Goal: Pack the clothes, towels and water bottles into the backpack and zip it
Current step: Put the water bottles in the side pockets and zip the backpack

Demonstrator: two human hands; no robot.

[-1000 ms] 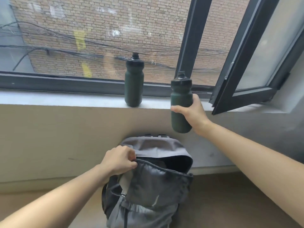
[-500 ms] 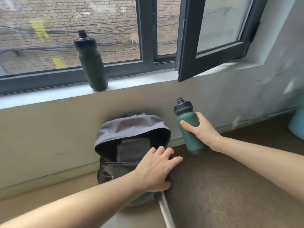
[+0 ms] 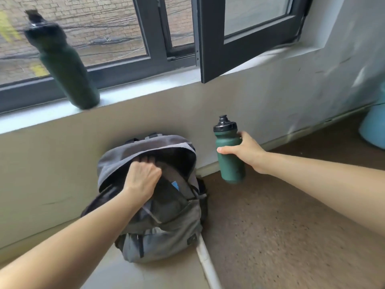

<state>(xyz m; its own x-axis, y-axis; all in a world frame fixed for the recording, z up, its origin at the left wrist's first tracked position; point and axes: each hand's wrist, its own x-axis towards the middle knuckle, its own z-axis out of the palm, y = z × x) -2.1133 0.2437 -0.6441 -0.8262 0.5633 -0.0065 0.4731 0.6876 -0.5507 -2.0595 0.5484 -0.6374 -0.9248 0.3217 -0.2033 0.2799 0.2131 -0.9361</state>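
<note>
A grey backpack [image 3: 166, 232] stands on the floor against the wall below the window, its top flap thrown back and its main opening gaping. My left hand [image 3: 142, 178] grips the front rim of that opening, fingers curled over the edge. My right hand [image 3: 244, 152] holds a dark green water bottle [image 3: 229, 161] with a black cap, upright in the air just right of the backpack. A second green bottle [image 3: 66, 65] stands on the window sill at the upper left. Something blue shows inside the bag; the rest of its contents are hidden.
The pale window sill [image 3: 145, 86] runs across above the backpack, and an open dark window sash [image 3: 239, 46] juts inward above the held bottle. A white pipe [image 3: 206, 261] lies on the floor by the bag. A light blue object [image 3: 373, 126] sits at the right edge.
My left hand went from lying flat on the backpack's front to gripping the rim of its opening. The held bottle has come down from the sill and now stands more upright beside the bag.
</note>
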